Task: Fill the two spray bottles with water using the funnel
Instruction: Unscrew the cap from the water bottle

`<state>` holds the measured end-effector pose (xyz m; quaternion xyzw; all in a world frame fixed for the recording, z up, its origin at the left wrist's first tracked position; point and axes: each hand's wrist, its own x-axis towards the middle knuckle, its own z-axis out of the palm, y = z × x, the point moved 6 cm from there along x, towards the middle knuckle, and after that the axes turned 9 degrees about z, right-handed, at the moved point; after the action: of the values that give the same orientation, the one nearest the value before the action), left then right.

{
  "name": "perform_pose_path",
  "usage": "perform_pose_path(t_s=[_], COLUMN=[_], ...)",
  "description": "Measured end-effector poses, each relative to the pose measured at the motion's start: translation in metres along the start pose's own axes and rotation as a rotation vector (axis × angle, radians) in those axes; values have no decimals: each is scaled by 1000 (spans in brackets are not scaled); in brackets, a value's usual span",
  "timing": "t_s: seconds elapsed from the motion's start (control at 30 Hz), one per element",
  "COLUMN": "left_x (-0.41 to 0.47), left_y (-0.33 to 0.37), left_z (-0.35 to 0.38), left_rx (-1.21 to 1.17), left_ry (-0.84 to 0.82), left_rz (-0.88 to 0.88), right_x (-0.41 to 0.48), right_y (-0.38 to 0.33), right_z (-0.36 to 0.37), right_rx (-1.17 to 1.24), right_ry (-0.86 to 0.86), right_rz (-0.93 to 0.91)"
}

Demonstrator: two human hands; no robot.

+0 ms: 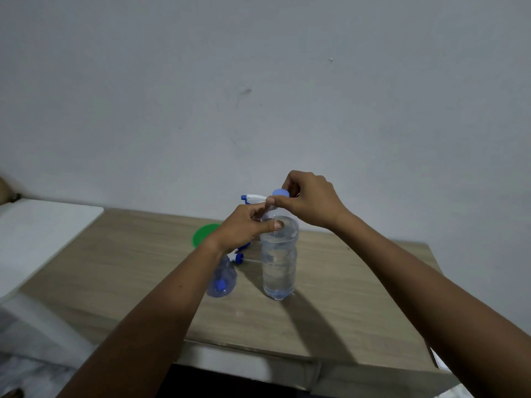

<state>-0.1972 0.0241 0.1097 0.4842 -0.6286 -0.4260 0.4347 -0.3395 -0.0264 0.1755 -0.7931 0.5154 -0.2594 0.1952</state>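
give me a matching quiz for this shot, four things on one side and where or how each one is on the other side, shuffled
Things:
1. blue cap
2. water bottle
3. funnel
4. near spray bottle

Places or states:
A. green, on the table behind the left hand
B. pinched by the right hand
C. on the table, under the left forearm
D. upright, gripped near its top by the left hand

Pairs: 1-B, 2-D, 3-A, 4-C
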Motion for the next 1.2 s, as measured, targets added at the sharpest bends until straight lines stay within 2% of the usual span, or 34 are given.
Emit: perform_pose_path(t_s=[0.33,0.5,0.6,0.87,1.2], left_x=[1,1,3,4,6], left_y=[-1,-3,-4,-5,-7], left_z=[2,0,1,2,0], left_rx=[-42,10,12,-41,-9], left_ry=[-25,-19,-26,-35,-31], left_rz=[12,25,33,23,17], right_x=[-7,-6,-4,-6,-2], right_y=[0,4,1,3,8], right_z=[-4,-5,-3,-6,-3], right_rx=[36,47,17,75,81], right_ry=[-135,-34,4,-195,-56], right_rz=[-60,30,22,-71,43])
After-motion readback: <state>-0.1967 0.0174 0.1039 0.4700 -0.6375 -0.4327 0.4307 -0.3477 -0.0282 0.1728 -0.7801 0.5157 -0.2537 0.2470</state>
